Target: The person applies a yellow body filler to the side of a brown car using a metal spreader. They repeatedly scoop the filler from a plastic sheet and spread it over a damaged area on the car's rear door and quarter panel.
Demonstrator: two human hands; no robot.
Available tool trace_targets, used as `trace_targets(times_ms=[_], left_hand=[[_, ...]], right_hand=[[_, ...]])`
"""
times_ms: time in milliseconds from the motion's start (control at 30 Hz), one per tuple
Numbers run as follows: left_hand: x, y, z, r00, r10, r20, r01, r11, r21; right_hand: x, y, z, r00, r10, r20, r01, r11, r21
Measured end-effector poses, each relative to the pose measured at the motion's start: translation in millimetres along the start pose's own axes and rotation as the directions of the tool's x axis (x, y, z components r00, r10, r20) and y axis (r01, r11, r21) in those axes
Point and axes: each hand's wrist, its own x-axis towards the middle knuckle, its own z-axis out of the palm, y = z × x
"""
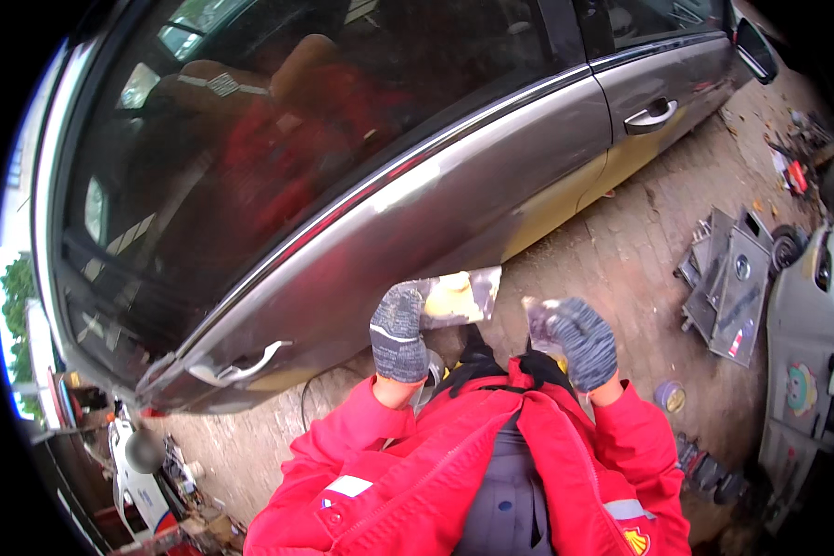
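My left hand (398, 332), in a grey knit glove, grips the edge of a flat mixing board (477, 301) with a mound of pale yellow putty (449, 295) on it. In my right hand (582, 341), gloved the same way, is a putty spreader (544, 326) with a smeared blade, held a little apart from the board. Both hands are closed in front of my red jacket. Beyond them stands a grey car (473, 199), its lower door covered in a yellowish band (565, 208). One door handle (239, 364) looks pale and lies near my left sleeve.
Several grey metal plates (737, 283) lie piled on the brick paving (630, 241) at the right. Beside them leans a light-coloured car body part (806, 371). A small round can (670, 397) sits by my right sleeve. More loose parts lie at the lower left.
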Motion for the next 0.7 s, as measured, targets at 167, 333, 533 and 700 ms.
trace_targets(times_ms=[167, 333, 533, 700], left_hand=[[-29, 35, 30, 0.966, 0.258, 0.034, -0.254, 0.906, 0.340], [-69, 55, 73, 0.953, 0.259, 0.156, -0.300, 0.880, 0.369], [-94, 72, 106, 0.927, 0.271, 0.261, -0.358, 0.847, 0.393], [-108, 91, 126, 0.897, 0.266, 0.354, -0.398, 0.834, 0.383]], right_hand=[[-7, 29, -12, 0.933, -0.267, -0.243, 0.279, 0.960, 0.017], [-9, 47, -41, 0.926, -0.359, -0.120, 0.355, 0.933, -0.054], [-37, 48, -42, 0.982, -0.142, -0.123, 0.182, 0.882, 0.435], [-48, 39, -57, 0.994, -0.073, -0.082, 0.095, 0.947, 0.308]])
